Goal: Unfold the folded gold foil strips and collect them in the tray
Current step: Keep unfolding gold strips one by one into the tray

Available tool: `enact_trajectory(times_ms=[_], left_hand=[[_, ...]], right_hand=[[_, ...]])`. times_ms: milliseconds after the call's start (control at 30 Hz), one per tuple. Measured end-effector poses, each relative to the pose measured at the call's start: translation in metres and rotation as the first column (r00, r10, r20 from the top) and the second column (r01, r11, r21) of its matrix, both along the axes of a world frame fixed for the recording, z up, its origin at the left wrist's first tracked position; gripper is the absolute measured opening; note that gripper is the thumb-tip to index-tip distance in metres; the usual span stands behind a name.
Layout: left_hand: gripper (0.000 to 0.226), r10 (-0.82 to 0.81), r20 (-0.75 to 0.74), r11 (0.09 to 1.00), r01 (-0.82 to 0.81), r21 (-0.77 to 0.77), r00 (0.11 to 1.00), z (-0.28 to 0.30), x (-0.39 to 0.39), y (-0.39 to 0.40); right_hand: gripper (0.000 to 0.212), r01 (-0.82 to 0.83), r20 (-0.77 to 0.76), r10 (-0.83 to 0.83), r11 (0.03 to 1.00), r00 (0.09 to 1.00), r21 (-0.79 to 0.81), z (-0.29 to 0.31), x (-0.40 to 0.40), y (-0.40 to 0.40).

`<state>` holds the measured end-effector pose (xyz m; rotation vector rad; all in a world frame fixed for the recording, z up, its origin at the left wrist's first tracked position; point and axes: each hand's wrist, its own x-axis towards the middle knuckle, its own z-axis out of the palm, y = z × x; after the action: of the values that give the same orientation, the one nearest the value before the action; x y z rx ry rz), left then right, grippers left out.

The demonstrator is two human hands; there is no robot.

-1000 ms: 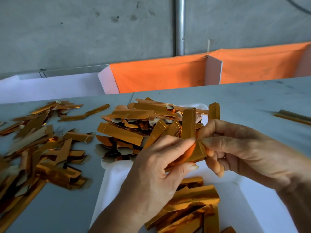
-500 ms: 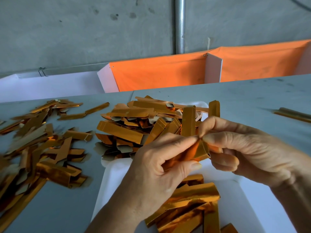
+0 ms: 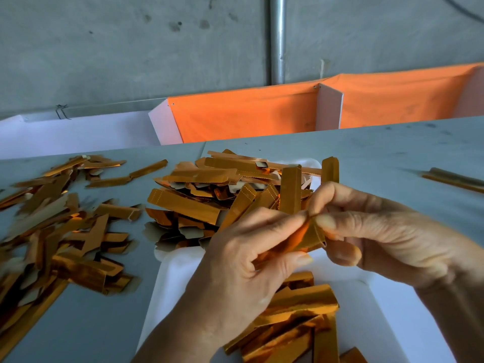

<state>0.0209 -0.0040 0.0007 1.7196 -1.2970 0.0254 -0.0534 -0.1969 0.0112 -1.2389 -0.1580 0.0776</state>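
I see both hands over the white tray [image 3: 178, 273]. The left hand [image 3: 243, 268] and the right hand [image 3: 377, 237] each pinch one gold strip [image 3: 301, 237] between thumb and fingers, holding it above the tray. More strips [image 3: 296, 318] lie in the tray near me, a heap [image 3: 222, 189] covers its far end, and another pile [image 3: 57, 231] lies on the table [image 3: 392, 153] to the left.

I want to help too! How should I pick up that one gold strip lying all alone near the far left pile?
Take the lone strip by its far right end, coming down from above. That end points toward open table with nothing lying on it, while its left end sits close to the loose pile. It lies flat, so a thumb-and-finger pinch across its narrow width seems the easiest grip.
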Motion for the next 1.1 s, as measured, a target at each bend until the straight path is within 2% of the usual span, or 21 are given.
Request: enact_trajectory(times_ms=[67, 133, 267, 367, 600, 800, 933, 1100], left_hand=[[0.047, -0.017, -0.038, 1.000, 0.016, -0.017, 0.999, 0.001, 0.000, 0.001], [0.046, 0.021, -0.003, 0.999, -0.021, -0.031, 1.000, 0.000, 0.001, 0.000], [0.047, 0.123, 0.065, 0.992, -0.120, -0.042, 0.990, -0.004, 0.001, -0.002], [0.047, 0.157, 0.085, 0.987, -0.154, -0.043, 0.984, -0.004, 0.002, -0.002], [0.049, 0.151, 0.122, 0.988, -0.148, -0.034, 0.981, 0.000, 0.002, 0.001], [0.045, 0.177, 0.240, 0.982, -0.188, 0.025, 0.955, -0.001, 0.002, -0.001], [0.047, 0.163, 0.217, 0.985, -0.173, 0.027, 0.962, 0.000, 0.003, -0.001], [0.047, 0.098, 0.129, 0.995, -0.099, -0.001, 0.987, 0.002, 0.001, 0.001]], right_hand=[[0.022, -0.032, 0.010, 0.031, 0.997, 0.999, 0.070, -0.001, 0.002, 0.003], [0.024, -0.014, -0.001, 0.014, 0.997, 1.000, 0.079, -0.001, 0.003, 0.005], [0.021, 0.112, -0.019, -0.112, 0.994, 0.993, -0.014, 0.002, 0.003, 0.010], [0.019, 0.200, 0.026, -0.198, 0.976, 0.980, -0.085, 0.003, 0.003, 0.014], [0.017, 0.170, 0.046, -0.167, 0.983, 0.985, -0.068, 0.005, 0.002, 0.013], [0.015, 0.221, 0.054, -0.214, 0.945, 0.975, -0.242, 0.002, 0.004, 0.014], [0.013, 0.154, 0.044, -0.150, 0.980, 0.988, -0.123, 0.003, 0.002, 0.011], [0.007, 0.082, 0.040, -0.079, 0.995, 0.996, -0.056, 0.003, 0.001, 0.008]])
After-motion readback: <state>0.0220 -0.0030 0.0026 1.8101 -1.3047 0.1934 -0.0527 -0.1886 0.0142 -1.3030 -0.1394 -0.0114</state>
